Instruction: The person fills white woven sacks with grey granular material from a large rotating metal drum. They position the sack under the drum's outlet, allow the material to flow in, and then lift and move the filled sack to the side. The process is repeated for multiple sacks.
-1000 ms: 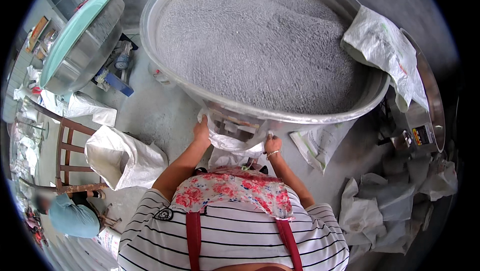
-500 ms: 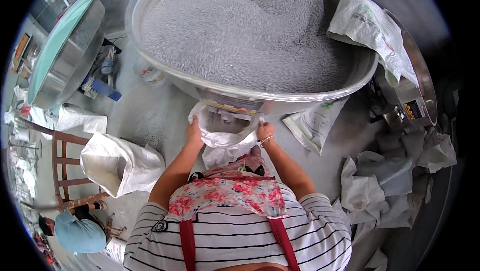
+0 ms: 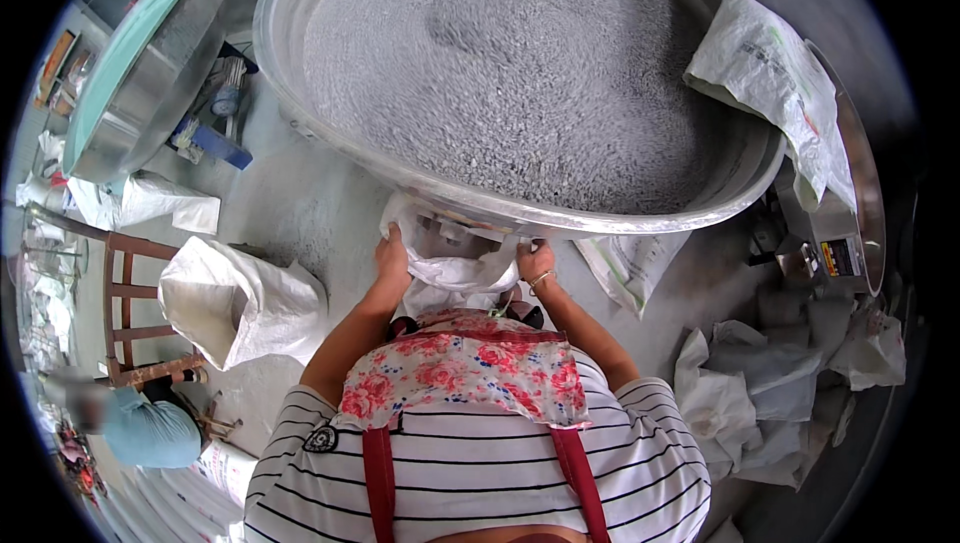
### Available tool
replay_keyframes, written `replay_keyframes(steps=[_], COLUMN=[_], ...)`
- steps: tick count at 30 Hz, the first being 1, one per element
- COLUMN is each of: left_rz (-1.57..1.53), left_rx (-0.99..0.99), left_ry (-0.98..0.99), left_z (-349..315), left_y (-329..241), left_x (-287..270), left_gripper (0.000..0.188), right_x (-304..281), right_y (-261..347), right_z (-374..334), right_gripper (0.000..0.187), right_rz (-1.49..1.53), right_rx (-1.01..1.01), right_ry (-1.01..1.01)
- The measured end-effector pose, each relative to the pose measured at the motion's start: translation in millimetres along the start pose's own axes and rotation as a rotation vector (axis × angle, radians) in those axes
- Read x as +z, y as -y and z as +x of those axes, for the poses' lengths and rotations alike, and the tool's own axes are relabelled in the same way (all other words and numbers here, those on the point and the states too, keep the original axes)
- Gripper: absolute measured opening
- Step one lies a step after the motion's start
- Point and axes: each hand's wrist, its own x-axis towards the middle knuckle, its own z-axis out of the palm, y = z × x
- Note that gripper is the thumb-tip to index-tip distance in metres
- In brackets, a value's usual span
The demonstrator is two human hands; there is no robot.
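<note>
Both my hands hold the mouth of a white woven sack (image 3: 455, 277) below the front rim of a wide metal drum (image 3: 560, 221). My left hand (image 3: 392, 261) grips the sack's left edge, and my right hand (image 3: 536, 263) closes on its right edge; a bracelet circles that wrist. The sack's mouth is spread under the drum's underside, and its lower part is mostly hidden by my apron. Small grey granules (image 3: 510, 93) fill the drum, their surface smeared as if moving.
An open white sack (image 3: 245, 303) stands at left beside a wooden chair (image 3: 128, 293). Another drum (image 3: 150, 73) is farther left. A person (image 3: 150, 428) sits at lower left. Crumpled sacks (image 3: 770, 393) lie at right; one sack (image 3: 775, 73) hangs over the drum's rim.
The view has shifted slightly, so the drum sits a little lower and farther right. The dark dip in the granules has changed place. Both hands keep their hold on the sack.
</note>
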Motion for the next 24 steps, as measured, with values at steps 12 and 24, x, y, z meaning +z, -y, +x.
replay_keyframes(steps=[12,24], left_rz=[-0.087,-0.158], left_rx=[-0.116,-0.104], left_ry=[-0.009,-0.017], left_z=[-19,-19], left_y=[-17,-5], left_x=[19,19], left_gripper=[0.049,0.049], right_x=[-14,-30], right_y=[-9,117], right_z=[25,-45], right_gripper=[0.03,0.034], right_rz=[-0.594,-0.139], right_rx=[-0.068,-0.225], right_ry=[0.193,0.463])
